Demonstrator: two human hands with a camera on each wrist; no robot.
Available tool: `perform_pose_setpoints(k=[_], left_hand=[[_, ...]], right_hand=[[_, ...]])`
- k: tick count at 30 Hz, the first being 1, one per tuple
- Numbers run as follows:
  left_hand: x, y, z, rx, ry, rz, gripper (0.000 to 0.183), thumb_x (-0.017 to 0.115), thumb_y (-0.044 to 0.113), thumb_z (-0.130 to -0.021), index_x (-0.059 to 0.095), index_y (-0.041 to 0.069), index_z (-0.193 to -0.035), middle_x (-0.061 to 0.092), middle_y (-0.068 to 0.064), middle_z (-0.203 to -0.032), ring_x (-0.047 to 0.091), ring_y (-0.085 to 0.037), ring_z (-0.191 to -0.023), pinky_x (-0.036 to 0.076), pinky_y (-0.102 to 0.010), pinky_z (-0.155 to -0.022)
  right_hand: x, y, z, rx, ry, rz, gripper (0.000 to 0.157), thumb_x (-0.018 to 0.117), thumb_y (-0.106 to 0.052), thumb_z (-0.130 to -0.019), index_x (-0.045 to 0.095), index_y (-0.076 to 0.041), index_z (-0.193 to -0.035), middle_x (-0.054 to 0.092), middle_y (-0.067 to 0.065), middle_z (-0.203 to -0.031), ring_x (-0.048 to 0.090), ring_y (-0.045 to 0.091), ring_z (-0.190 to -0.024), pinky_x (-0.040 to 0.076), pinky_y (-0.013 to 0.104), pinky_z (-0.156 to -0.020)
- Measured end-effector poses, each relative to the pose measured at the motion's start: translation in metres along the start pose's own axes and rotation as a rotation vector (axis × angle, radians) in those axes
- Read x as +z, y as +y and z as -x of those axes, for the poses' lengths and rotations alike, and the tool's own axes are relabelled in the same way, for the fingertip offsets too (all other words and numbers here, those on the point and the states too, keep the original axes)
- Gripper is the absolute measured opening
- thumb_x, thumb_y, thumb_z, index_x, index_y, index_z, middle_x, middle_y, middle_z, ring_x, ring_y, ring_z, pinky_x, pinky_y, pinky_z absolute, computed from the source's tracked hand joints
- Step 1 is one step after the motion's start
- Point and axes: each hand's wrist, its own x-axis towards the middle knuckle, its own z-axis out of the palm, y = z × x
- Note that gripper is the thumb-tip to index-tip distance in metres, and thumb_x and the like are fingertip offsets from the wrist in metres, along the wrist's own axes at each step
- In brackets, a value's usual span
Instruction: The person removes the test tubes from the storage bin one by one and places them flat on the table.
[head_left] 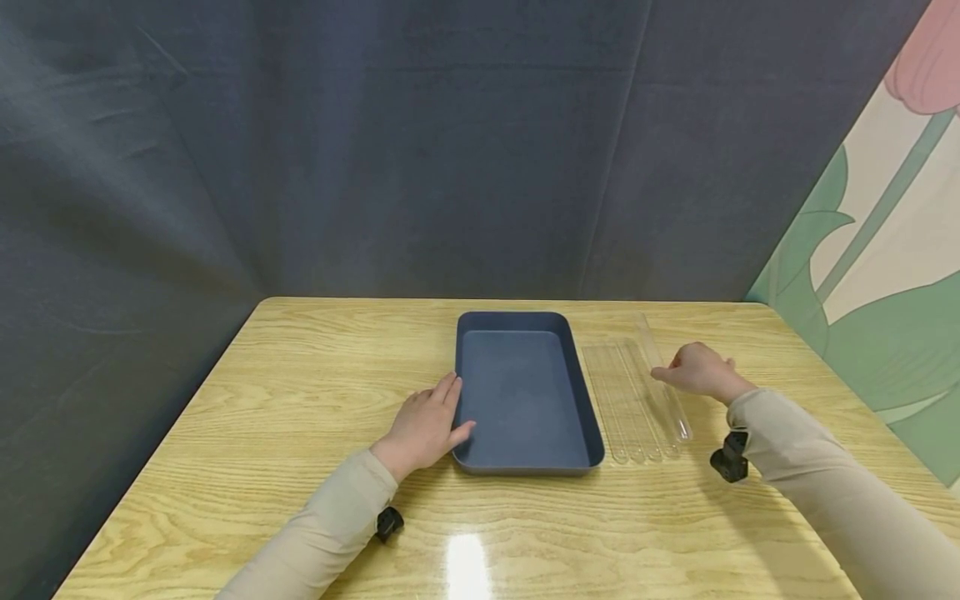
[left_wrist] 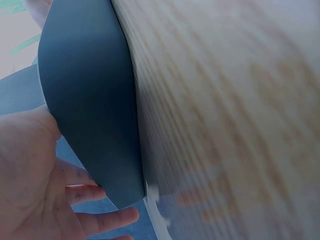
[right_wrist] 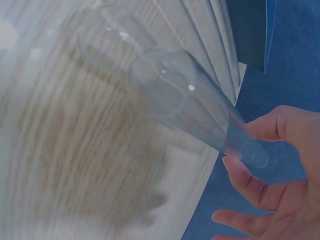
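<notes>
My right hand (head_left: 699, 370) pinches a clear test tube (right_wrist: 195, 105) between thumb and fingertip. In the head view this tube (head_left: 680, 421) slants just right of several more clear test tubes (head_left: 626, 404), which lie side by side on the table. One rounded end of the held tube faces the right wrist camera. A dark blue rectangular tray (head_left: 525, 392) stands to the left of the tubes, its inside bare. At its left rim rests my left hand (head_left: 423, 423), fingers fairly straight and thumb reaching over the edge. The left wrist view shows these fingers beside the tray's wall (left_wrist: 95, 100).
The wood-grain table (head_left: 300, 417) runs back to a dark curtain (head_left: 450, 167). A panel with a flower pattern (head_left: 892, 292) stands at the right edge. Dark wrist cameras hang under both sleeves.
</notes>
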Motion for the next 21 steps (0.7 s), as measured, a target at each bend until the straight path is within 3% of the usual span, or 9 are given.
perform_pose_setpoints(k=[7,15,21], left_hand=[[0.000,-0.001,0.000,0.010,0.016,0.010,0.068,0.046,0.044,-0.096,0.032,-0.003,-0.143,0.032,-0.019,-0.149,0.052,-0.037,-0.118,0.043,-0.047,-0.101],[-0.001,0.000,0.000,0.004,0.007,0.017,0.068,0.046,0.044,-0.096,0.031,-0.002,-0.144,0.031,-0.019,-0.150,0.052,-0.037,-0.119,0.042,-0.047,-0.101],[-0.001,0.000,0.000,0.001,0.000,0.017,0.068,0.045,0.044,-0.096,0.031,-0.002,-0.144,0.030,-0.018,-0.150,0.051,-0.037,-0.120,0.042,-0.048,-0.102]], right_hand=[[0.003,0.006,-0.001,0.028,-0.021,-0.011,0.039,0.055,-0.035,-0.088,0.061,0.004,-0.080,0.059,0.011,-0.075,0.054,0.025,-0.074,0.017,0.083,-0.087],[0.006,0.008,-0.001,0.036,-0.047,-0.013,0.037,0.054,-0.033,-0.089,0.059,-0.001,-0.071,0.051,0.004,-0.065,0.049,0.021,-0.069,0.015,0.084,-0.088],[0.008,0.012,0.000,0.057,-0.067,-0.020,0.037,0.054,-0.033,-0.090,0.060,0.001,-0.076,0.054,0.008,-0.070,0.052,0.025,-0.074,0.013,0.084,-0.089]])
